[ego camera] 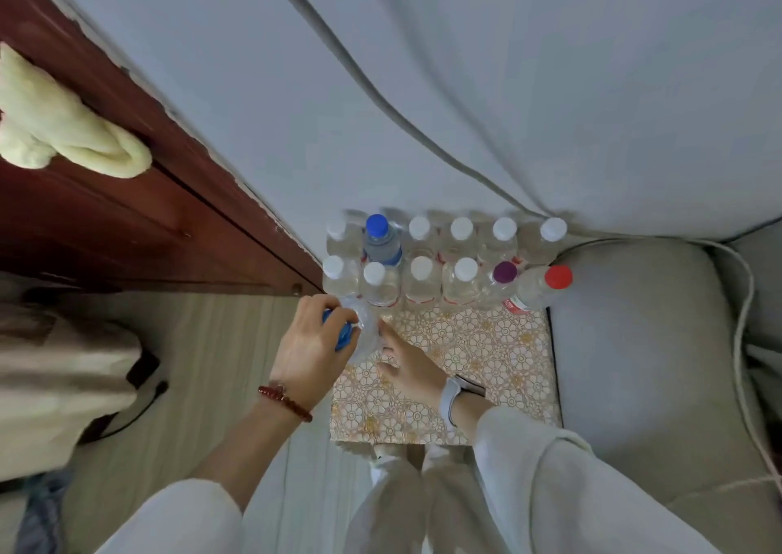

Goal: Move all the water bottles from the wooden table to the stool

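A stool (486,350) with a gold floral cover stands below me. Several clear water bottles (463,274) stand in two rows along its far edge, most with white caps, plus one blue-capped (377,228), one purple-capped (505,273) and one red-capped bottle (557,277). My left hand (311,350) grips a clear bottle with a blue cap (359,333) from above, at the stool's near-left corner in front of the rows. My right hand (408,367) is beside that bottle with its fingers spread, touching its side. The wooden table is out of view.
A dark red wooden cabinet (127,198) with a pale yellow cloth (63,130) on it runs along the left. A grey cushioned seat (634,342) sits right of the stool, with a cord (740,342) over it. A grey wall is behind.
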Tool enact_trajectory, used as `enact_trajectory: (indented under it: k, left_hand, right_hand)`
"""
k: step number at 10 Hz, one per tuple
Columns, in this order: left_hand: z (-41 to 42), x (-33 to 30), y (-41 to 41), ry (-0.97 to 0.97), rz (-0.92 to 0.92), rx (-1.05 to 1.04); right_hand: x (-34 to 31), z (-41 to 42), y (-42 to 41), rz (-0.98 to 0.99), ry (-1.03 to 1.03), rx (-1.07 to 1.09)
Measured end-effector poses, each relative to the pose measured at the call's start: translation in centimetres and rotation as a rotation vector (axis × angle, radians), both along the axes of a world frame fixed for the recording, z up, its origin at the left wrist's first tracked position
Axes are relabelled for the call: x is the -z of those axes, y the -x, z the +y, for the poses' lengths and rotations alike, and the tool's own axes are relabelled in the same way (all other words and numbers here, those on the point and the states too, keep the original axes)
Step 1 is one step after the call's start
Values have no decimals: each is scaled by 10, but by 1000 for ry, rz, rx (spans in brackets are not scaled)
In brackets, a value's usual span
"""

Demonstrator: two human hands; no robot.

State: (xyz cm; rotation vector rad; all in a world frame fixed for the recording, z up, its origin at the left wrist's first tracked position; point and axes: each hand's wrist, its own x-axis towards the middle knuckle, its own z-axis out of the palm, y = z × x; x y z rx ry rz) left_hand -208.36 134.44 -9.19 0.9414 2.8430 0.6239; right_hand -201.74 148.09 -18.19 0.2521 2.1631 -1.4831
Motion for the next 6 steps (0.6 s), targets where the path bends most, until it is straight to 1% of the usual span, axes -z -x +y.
enact_trajectory:
  k: [2,3,5,6]
  left_hand:
    - [6,5,14,-44,-21,-91]
    - [2,12,15,8,-42,-106]
    - [-7,17,15,154,-180,-91]
    - [-9,5,20,250,-183,-41]
  right_hand:
    - [-4,1,18,-28,-20,-2]
    - [-7,3,19,-12,-40,-12]
    - [-30,7,28,-5,-92,-17]
    - [-58,16,31,-31,-129,58]
